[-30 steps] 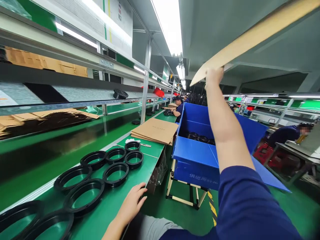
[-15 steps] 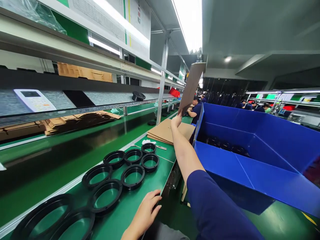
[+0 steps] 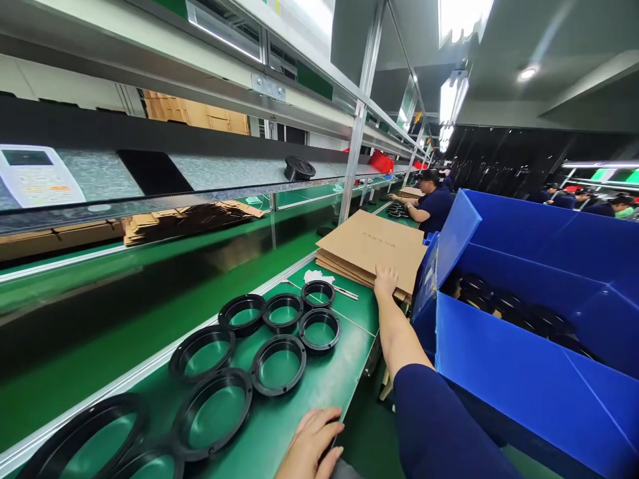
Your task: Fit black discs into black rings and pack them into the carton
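Note:
My right hand (image 3: 386,281) is stretched far forward, its fingers lying flat on the near edge of the top sheet in a stack of brown cardboard sheets (image 3: 369,243). Faint printing shows on that top sheet. At the near edge of the green table, my left hand (image 3: 314,442) rests with fingers apart and nothing in it. Left of that hand, several black rings (image 3: 278,364) lie in rows on the tabletop. Between the rings and the cardboard are a thin metal tool (image 3: 345,293) and a crumpled white scrap (image 3: 319,275).
To the right stands a large blue bin (image 3: 529,346) with black round parts inside. A shelf above the table holds a calculator-like device (image 3: 40,176), a dark flat panel (image 3: 154,171) and a black round part (image 3: 298,168). A co-worker (image 3: 433,203) sits farther along the bench.
My right hand has come down from holding a cardboard sheet upright; the sheet now lies flat on the stack. The view has turned to the right, and my left hand stays at the table edge.

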A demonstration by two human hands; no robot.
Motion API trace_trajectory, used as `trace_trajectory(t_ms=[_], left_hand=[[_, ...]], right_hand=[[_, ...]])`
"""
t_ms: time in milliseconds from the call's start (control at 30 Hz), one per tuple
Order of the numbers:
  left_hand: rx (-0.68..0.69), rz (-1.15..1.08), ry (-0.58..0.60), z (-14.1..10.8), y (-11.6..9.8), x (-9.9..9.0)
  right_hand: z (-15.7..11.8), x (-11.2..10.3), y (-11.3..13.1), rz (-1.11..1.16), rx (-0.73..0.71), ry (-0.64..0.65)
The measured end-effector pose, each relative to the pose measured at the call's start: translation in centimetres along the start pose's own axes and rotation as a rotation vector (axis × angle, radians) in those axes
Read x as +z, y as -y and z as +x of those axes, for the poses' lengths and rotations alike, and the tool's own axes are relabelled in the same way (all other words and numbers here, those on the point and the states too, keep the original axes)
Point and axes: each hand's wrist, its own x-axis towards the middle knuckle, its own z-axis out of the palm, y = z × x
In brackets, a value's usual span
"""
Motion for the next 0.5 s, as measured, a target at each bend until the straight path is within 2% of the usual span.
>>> trace_trajectory(t_ms=[167,333,433,500], left_hand=[[0.007,-0.023,0.04,-0.2,0.2,-0.3],[-0.118,-0.093,0.098,0.4,-2.3,-1.8],[-0.182,-0.175,0.124,0.9,-3.9,-2.5],[-0.195,-0.212,0.128,1.0,-4.3,-2.6]], right_hand=[[1.7,1.5,-1.0,0.02,0.045,0.072],[1.9,1.4,-2.2,0.12,0.102,0.068],[0.8,1.5,-1.0,0.205,0.113,-0.034],[-0.4,2.0,1.3,0.284,0.087,-0.122]])
